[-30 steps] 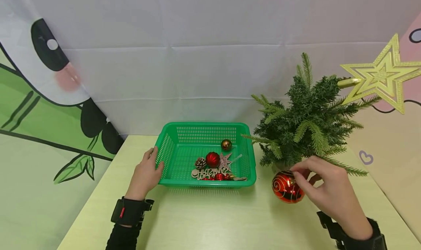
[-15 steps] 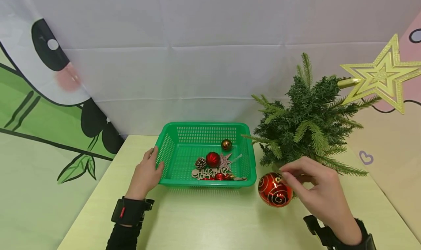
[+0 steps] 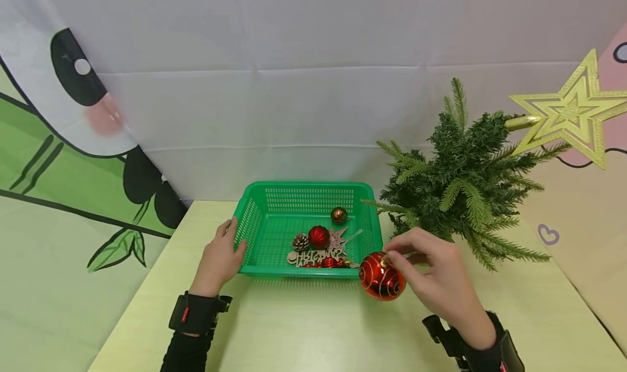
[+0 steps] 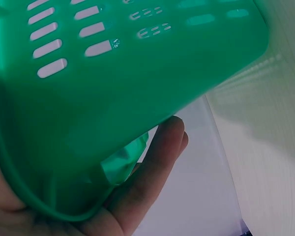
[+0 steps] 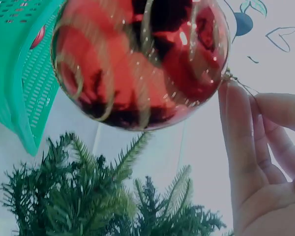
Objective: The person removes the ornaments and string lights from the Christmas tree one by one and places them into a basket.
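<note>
My right hand (image 3: 433, 274) pinches a red Christmas bauble (image 3: 381, 277) with gold swirls by the thin loop at its cap. The bauble overlaps the front right corner of a green plastic basket (image 3: 313, 185) in the head view. Seen from the right wrist, the shiny bauble (image 5: 142, 64) hangs beside the fingertips. At the basket's left end, my left hand (image 3: 219, 258) grips the rim. The left wrist view has its fingers (image 4: 155, 162) curled round the basket wall (image 4: 113, 93). Inside the basket lie a ribbed red bauble (image 3: 319, 237), a gold bauble (image 3: 339, 215), a pinecone (image 3: 300, 242) and a glittery star (image 3: 337, 240).
A small artificial Christmas tree (image 3: 455, 187) stands right of the basket, a large gold star (image 3: 570, 111) at its top. Wooden lettering (image 3: 320, 256) lies at the basket's front. A pale cloth backdrop (image 3: 313, 105) rises behind the light table (image 3: 294, 328).
My right hand has carried the red bauble leftward, from in front of the tree to the basket's front right corner. The left hand stays at the basket's rim.
</note>
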Tool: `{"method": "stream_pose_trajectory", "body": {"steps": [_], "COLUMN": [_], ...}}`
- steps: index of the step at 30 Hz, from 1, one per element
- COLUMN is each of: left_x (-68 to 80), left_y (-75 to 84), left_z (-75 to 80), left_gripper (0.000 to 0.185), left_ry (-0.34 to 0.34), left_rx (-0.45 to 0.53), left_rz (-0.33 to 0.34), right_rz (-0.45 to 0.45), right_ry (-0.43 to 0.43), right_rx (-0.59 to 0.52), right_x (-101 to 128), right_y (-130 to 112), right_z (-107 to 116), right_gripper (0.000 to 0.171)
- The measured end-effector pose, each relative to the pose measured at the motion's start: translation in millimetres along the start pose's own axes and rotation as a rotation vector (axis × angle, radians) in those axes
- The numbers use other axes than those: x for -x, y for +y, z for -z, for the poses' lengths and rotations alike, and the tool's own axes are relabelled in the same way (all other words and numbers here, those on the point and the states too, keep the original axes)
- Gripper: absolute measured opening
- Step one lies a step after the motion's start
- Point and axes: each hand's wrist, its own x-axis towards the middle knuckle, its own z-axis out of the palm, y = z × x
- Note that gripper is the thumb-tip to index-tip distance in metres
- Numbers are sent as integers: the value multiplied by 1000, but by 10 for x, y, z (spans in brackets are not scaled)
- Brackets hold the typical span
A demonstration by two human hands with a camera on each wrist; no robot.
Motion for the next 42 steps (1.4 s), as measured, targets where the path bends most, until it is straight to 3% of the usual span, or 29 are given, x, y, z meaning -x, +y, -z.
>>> {"method": "stream_pose_trajectory", "body": {"steps": [9, 22, 42], "left_x": [-5, -5, 8], "left_y": [-10, -19, -5], "left_z": [-13, -15, -10], "left_gripper": [66, 66, 65], "left_ry": [3, -4, 5], "left_rx": [-6, 1, 5], "left_rz": [0, 8, 1], "right_rz": [-64, -129, -254], "right_ry": [-8, -10, -66], "right_rx": [-44, -134, -165], "right_x": [-71, -232, -297], "right_y": [10, 134, 355], "right_z": [-197, -459, -691], "right_gripper": [27, 10, 11]}}
